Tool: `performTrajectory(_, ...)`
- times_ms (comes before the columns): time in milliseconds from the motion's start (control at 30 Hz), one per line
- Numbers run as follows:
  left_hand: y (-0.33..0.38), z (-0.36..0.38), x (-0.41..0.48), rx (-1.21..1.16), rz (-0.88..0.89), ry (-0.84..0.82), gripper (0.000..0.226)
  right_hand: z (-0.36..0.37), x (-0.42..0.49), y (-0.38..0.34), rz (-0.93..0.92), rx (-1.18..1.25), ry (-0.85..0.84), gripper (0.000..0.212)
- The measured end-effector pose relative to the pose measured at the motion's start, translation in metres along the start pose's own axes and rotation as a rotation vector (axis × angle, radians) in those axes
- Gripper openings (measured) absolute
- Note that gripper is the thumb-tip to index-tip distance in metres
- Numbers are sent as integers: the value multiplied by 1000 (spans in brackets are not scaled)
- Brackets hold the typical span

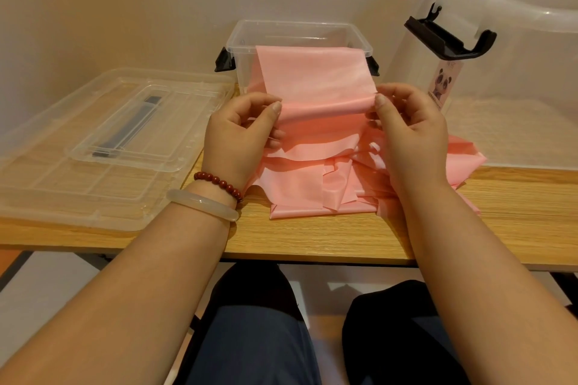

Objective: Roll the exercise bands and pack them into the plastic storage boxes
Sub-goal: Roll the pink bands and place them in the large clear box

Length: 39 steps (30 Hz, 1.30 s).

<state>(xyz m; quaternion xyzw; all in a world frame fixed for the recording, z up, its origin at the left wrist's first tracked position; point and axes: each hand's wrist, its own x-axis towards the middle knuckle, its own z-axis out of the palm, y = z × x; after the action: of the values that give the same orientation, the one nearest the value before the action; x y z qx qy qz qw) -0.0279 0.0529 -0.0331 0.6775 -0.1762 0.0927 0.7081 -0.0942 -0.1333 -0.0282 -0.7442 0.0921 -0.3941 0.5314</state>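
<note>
Pink band [316,78] pinched between raised hands, left [240,137], right [406,134]

From where I stand, nothing here can actually be read. The only printed thing is a pale pinkish label [441,86] stuck on the near wall of the large clear storage box [516,78] at the right, just under its black latch [450,40]. It carries a cartoon panda [444,81], with a faint mark or two above the drawing and a line of small dark print below it, all too blurred and small to make out.
</note>
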Motion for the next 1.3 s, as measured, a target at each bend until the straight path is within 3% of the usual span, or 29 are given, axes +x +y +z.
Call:
performTrajectory(100, 1, -1, -1, 4, 4, -4, 12, 0, 0, 1, -2, -22, -31, 26)
performTrajectory(467, -1, 0, 3, 21, 37, 66, 13, 0, 4, 5, -88, -140, -15, 7)
performTrajectory(833, -2, -4, 2, 80, -2, 34, 13, 1, 1, 3, -21, -131, -38, 10)
performTrajectory(1033, 2, -1, 0, 90, 34, 76, 12, 1, -1, 2, -93, -193, -109, 26)
performTrajectory(1300, 3, -1, 1, 33, 16, 104, 10, 2, 1, 4, -151, -239, -77, 12)
